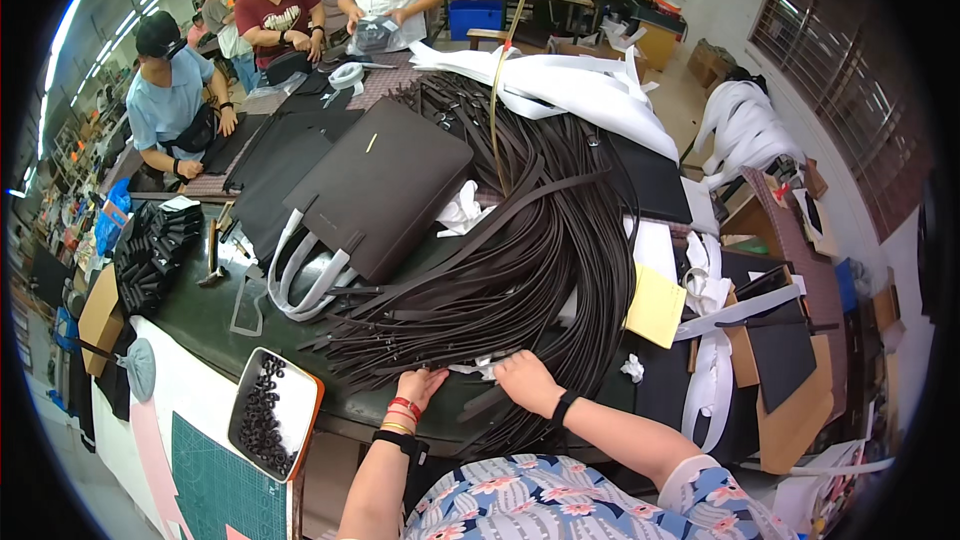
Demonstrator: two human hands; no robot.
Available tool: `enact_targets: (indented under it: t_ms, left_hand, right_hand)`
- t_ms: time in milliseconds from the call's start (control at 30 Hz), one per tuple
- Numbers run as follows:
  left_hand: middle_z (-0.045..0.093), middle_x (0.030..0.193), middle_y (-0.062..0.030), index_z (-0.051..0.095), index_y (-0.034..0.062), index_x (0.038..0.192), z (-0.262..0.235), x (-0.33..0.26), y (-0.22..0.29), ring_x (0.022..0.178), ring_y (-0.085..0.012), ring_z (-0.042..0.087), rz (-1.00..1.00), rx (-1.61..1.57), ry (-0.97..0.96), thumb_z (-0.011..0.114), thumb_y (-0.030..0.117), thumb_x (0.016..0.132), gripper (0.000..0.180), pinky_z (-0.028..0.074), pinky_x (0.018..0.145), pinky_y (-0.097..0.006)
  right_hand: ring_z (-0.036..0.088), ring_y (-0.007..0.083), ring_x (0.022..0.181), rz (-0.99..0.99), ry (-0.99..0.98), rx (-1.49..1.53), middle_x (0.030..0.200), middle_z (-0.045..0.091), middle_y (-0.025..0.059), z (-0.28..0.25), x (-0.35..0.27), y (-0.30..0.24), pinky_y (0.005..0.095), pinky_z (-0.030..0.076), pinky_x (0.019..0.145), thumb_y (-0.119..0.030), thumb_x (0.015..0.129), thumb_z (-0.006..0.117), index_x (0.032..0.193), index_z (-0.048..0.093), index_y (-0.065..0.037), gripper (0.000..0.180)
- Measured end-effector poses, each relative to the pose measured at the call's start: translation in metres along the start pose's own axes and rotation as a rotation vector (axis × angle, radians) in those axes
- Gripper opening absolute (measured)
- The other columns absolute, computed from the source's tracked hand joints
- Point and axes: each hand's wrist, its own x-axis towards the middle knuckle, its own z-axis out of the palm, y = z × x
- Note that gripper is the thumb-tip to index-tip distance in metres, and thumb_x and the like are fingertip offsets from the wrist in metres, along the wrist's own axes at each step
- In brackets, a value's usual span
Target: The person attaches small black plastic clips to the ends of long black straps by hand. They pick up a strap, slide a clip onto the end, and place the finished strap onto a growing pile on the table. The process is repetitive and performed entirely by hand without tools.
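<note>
A big heap of long dark brown straps (560, 240) covers the middle of the table, their ends fanned toward the left. At its near edge, my left hand (422, 387) has its fingers closed at a dark strap end. My right hand (528, 382) is curled over a strap just to the right, its fingertips partly hidden. Between the two hands shows a small white scrap (478, 370), perhaps wrapping. Beyond the strap ends lies a dark brown handbag (390, 185) on its side, its handles (300, 285) wrapped in white.
At the lower left stands a white tray (290, 410) of small black parts beside a green cutting mat (220, 470). Yellow paper (655, 307) lies right of the straps, white strips (560, 85) behind. Several people work across the table; an open cardboard box (800, 405) is at right.
</note>
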Motion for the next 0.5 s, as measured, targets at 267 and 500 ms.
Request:
enact_targets:
  t_ms: [267,500]
  left_hand:
    - [0.058,0.112,-0.0262,0.048,-0.0151,0.112,0.008,0.001,-0.001,0.103,-0.0365,0.062,0.048,0.029,0.025,0.038,-0.001,0.093,0.025,0.056,0.088,-0.037]
    - [0.060,0.109,-0.0248,0.050,-0.0156,0.110,0.004,0.005,-0.006,0.101,-0.0359,0.063,0.090,0.085,0.076,0.039,-0.003,0.092,0.025,0.057,0.086,-0.036]
  right_hand:
    - [0.059,0.0189,0.058,0.028,-0.098,-0.004,0.063,0.057,0.0032,-0.016,-0.043,-0.032,0.0346,0.040,0.061,-0.029,0.083,0.062,0.078,0.051,-0.010,0.022]
    - [0.058,0.0170,0.054,0.041,-0.109,0.034,0.060,0.056,0.0024,-0.026,-0.063,-0.059,0.0340,0.040,0.057,-0.015,0.080,0.056,0.075,0.050,-0.011,0.009]
